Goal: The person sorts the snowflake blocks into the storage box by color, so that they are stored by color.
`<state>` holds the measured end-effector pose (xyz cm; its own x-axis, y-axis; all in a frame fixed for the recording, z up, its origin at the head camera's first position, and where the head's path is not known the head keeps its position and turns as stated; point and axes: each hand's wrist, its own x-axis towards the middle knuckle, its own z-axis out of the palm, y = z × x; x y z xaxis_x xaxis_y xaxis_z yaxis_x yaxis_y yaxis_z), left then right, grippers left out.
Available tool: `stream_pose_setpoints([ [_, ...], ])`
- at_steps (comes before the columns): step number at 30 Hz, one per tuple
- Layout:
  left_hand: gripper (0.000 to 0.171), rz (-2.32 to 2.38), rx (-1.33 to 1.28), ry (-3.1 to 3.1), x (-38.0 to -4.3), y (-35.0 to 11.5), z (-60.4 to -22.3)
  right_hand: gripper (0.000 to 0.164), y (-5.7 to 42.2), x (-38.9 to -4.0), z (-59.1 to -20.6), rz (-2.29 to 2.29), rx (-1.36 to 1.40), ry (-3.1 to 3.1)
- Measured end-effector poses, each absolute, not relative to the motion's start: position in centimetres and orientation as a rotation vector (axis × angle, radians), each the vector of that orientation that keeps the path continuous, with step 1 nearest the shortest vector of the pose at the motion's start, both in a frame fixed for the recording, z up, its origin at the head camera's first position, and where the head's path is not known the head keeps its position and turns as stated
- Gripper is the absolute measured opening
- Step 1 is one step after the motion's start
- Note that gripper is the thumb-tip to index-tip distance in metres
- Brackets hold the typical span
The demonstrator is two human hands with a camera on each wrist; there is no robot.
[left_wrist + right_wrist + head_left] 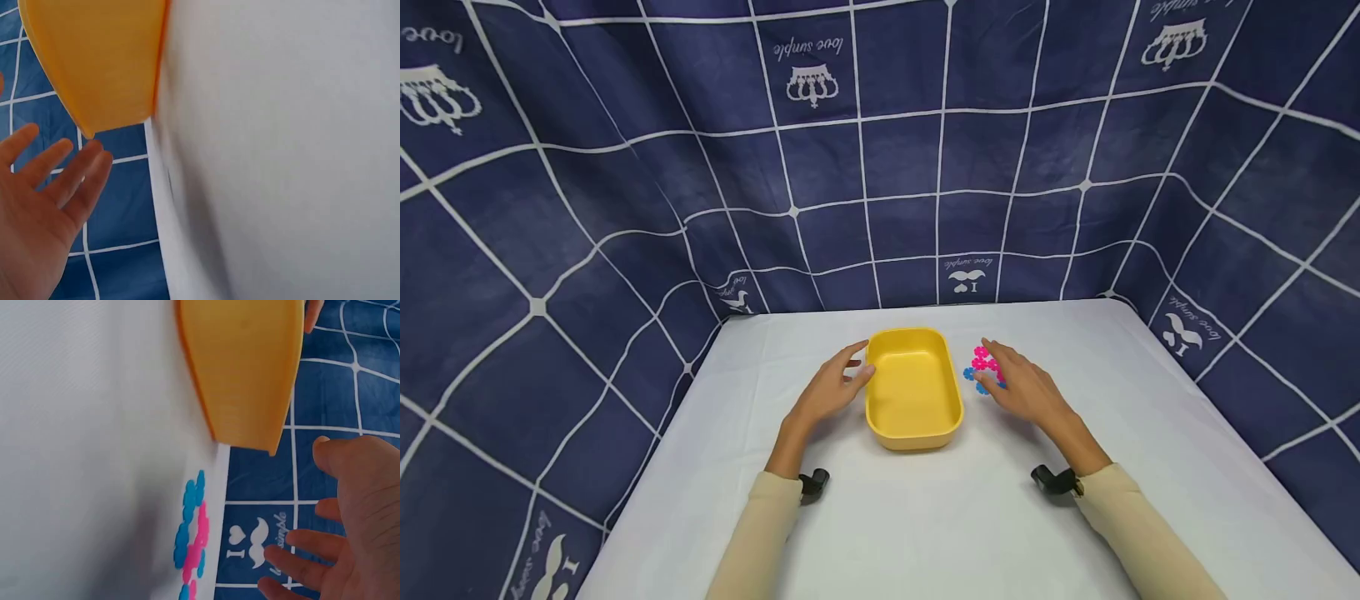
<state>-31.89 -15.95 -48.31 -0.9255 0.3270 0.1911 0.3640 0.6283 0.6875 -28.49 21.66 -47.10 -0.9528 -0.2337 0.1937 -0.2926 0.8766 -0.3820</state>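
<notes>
Before blue curtain (902,158), over white bench (917,525): hovering with left grip (831,387) released beside the yellow tray (913,392), right grip (1030,392) also released near pink and blue flower pieces (981,364), right of the tray.

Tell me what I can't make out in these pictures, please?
- Number of flowers: head view, the right grip covers some.
- The rest of the flowers' cluster: right wrist view, cut off by the bottom edge.
- Part of the tray: left wrist view, cut off by the top edge.
- Part of the left grip: left wrist view, cut off by the left edge.
</notes>
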Motion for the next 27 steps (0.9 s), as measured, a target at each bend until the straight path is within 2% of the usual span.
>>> stream_pose_setpoints([
  [8, 0.067, -1.344, -0.658, -2.746, -32.4, -15.0, -49.0, 0.075, 21.1, -28.4, -46.6, 0.715, 0.379, -2.848],
  [15, 0.057, -1.388, -0.669, -2.758, -32.1, -15.3, -49.6, 0.075, 20.8, -28.3, -46.5, 0.793, 0.316, -2.869],
  [27, 0.060, -1.328, -0.826, -2.768, -32.4, -16.7, -50.2, 0.065, 20.8, -29.9, -45.4, 0.937, 0.309, -2.727],
])
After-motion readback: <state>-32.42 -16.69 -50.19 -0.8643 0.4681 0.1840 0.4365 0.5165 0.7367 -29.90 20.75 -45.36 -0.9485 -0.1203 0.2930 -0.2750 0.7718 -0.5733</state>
